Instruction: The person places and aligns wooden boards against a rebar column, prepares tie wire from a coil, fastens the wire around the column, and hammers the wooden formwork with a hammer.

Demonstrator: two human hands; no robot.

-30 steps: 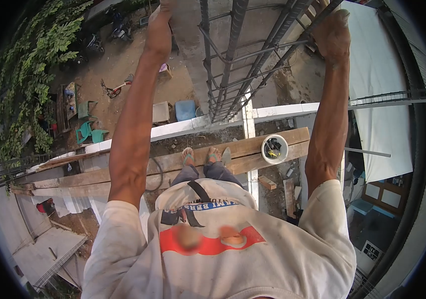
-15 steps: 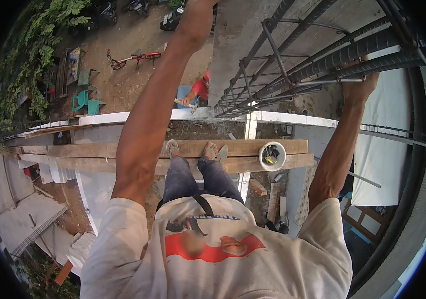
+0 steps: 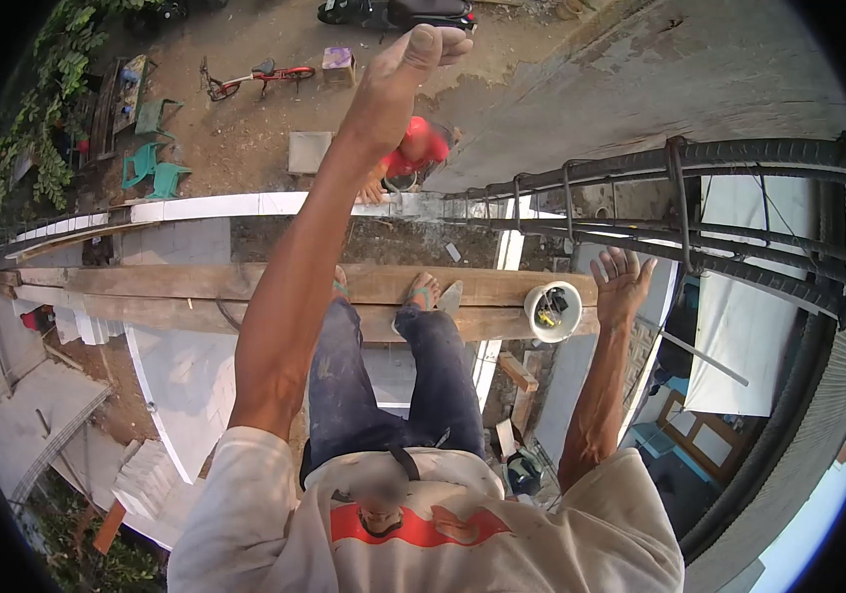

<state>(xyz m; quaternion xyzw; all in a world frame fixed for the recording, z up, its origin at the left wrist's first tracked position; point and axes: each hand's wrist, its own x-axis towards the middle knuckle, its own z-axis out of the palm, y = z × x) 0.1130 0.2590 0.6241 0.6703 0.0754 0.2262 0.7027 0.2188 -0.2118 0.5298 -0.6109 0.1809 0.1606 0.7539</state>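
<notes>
My left hand (image 3: 398, 94) is raised at the top middle of the view, its fingers stretched out and holding nothing. My right hand (image 3: 623, 287) is held up at the right with the fingers apart and the palm bare. It is just below the rods of a rebar cage (image 3: 680, 183), which runs from the middle of the view to the right edge, with stirrups tied around its long bars. Whether my right fingertips touch the lowest bar, I cannot tell.
My sandalled feet stand on wooden planks (image 3: 166, 282). A white bucket (image 3: 569, 331) with small tools sits on them. Beyond runs a white block wall (image 3: 235, 206), where a person in red (image 3: 423, 148) crouches below. A red bicycle (image 3: 263, 77) and green chairs (image 3: 168, 180) are farther down.
My right hand has left the rebar cage and come down with fingers spread. My left hand has come into view at the top. The cage appears lower in the view.
</notes>
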